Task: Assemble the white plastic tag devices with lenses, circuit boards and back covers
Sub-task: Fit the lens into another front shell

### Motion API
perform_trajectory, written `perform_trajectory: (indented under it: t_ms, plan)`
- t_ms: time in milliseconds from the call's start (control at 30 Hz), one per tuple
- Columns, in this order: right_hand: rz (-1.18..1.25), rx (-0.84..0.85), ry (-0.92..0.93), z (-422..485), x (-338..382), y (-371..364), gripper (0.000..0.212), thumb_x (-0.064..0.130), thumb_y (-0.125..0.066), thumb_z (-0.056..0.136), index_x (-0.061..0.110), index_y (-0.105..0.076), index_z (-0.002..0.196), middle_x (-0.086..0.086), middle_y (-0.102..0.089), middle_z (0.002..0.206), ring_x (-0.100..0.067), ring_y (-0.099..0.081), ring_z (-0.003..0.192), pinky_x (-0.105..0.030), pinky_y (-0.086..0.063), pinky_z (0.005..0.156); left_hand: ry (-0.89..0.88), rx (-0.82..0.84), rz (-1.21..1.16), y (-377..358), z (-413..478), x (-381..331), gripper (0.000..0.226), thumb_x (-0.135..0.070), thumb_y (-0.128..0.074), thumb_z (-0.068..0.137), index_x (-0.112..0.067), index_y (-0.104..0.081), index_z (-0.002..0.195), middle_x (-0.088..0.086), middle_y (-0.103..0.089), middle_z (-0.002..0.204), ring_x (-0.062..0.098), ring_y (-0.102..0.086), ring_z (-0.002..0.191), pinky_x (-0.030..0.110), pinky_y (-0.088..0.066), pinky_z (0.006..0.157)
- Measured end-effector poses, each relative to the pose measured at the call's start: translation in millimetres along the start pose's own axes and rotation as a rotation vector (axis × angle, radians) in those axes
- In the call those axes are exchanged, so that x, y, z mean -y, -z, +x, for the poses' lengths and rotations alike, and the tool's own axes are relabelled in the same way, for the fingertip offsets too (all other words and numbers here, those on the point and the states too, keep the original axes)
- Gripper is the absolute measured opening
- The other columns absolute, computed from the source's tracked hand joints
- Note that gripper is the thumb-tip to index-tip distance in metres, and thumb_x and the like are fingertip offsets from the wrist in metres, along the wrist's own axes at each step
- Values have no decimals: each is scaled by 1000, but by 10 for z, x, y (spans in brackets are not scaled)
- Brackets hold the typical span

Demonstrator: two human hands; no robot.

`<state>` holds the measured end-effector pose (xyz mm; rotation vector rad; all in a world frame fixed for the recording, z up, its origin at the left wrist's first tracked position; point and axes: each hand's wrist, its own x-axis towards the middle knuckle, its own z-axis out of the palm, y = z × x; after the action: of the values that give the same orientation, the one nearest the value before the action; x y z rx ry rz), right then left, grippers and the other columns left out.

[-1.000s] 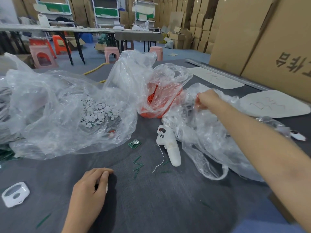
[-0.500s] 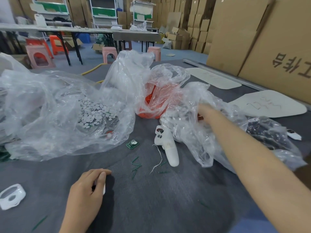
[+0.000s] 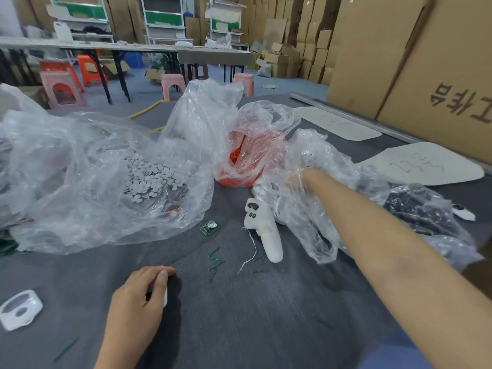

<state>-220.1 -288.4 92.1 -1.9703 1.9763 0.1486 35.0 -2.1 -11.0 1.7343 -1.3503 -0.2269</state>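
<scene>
Curls left hand (image 3: 135,299) round a small white part (image 3: 165,298) on the grey tabletop (image 3: 253,315); reaches right hand (image 3: 298,178) into a clear plastic bag (image 3: 319,227), grip hidden, cannot tell.

Warehouse workshop: stacked cardboard boxes (image 3: 306,49), shelving racks (image 3: 162,17), long worktables (image 3: 93,46), plastic stools (image 3: 173,83)

Tall flattened cardboard sheets (image 3: 372,49) lean at the right of the grey tabletop (image 3: 266,328), where a white handheld controller (image 3: 266,230) lies. Beyond stand pink stools (image 3: 173,85), folding tables (image 3: 106,47) and stacked brown boxes (image 3: 306,35).
</scene>
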Motion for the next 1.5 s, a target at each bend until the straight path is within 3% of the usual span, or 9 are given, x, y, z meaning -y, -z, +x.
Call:
perform_trajectory:
  t_ms: [233, 433, 567, 633, 700, 867, 1100, 1300, 1500]
  plan:
    - [413, -44, 44, -51, -13, 100, 38, 4, -46, 99, -7, -43, 135, -21, -46, 139, -35, -44, 130, -15, -43, 82, 25, 3, -13, 11, -12, -7, 29, 2, -61, 89, -23, -71, 79, -18, -66, 81, 5, -56, 80, -2, -33, 72]
    - [405, -797, -44, -376, -93, 349, 24, 7, -43, 95, 1, -65, 103, -19, -59, 105, -34, -58, 99, -34, -43, 77, -46, 127, 65, 61, -59, -55, 17, -15, -72, 85, -32, -70, 89, -26, -62, 91, 10, -59, 91, 25, -44, 81]
    - [486, -1081, 135, -1136, -171, 206, 26, 14, -49, 93, 15, -74, 100, -10, -70, 106, -23, -62, 95, -23, -40, 78, -117, 203, 216, 85, -84, -30, 21, -13, -77, 80, -29, -73, 93, -21, -63, 100, 17, -56, 97, 42, -45, 84]
    - [878, -908, 339, -1534, -25, -106, 25, 13, -56, 90, 28, -76, 86, 5, -74, 91, -5, -63, 81, -10, -41, 72, -87, 171, 221, 73, -114, 11, 27, -1, -70, 83, -24, -73, 96, -15, -66, 101, 23, -58, 96, 42, -45, 81]
    - [1177, -390, 474, -1833, 289, -570, 30, 9, -61, 89, 29, -76, 73, 6, -74, 81, -9, -62, 72, -18, -49, 68, -48, 110, 229, 69, -126, 20, 28, 1, -65, 85, -21, -71, 103, -9, -67, 102, 26, -57, 98, 42, -43, 83]
    - [1056, 200, 441, -1879, 828, -1381, 17, 3, -58, 91, 2, -74, 92, -13, -68, 85, -22, -55, 72, -24, -45, 58, -75, 28, 125, 21, -90, -67, 48, -1, -66, 81, -21, -59, 125, -12, -65, 106, 21, -57, 108, 40, -36, 97]
    - [1157, 251, 556, -1798, 848, -1607, 24, 2, -55, 94, 15, -72, 105, 2, -59, 128, -8, -65, 100, -21, -56, 78, -161, 194, 215, 49, -156, -2, 63, -49, -53, 82, -38, -36, 142, -18, -49, 134, 5, -28, 136, 24, -15, 106]
    - [1098, -146, 551, -1678, 719, -1711, 25, 8, -61, 91, 29, -72, 99, 10, -72, 90, 4, -56, 56, -12, -41, 58, -223, 138, 279, 0, -151, 1, 28, -36, -70, 82, -29, -66, 109, -17, -61, 115, 13, -48, 122, 33, -26, 102]
    - [961, -204, 628, -1681, 714, -1743, 33, 7, -63, 89, 36, -72, 102, -2, -68, 70, -6, -47, 42, -17, -39, 53, -205, 96, 141, 22, -153, -19, 29, -51, -57, 82, -31, -63, 103, -21, -63, 103, 7, -49, 114, 30, -29, 99]
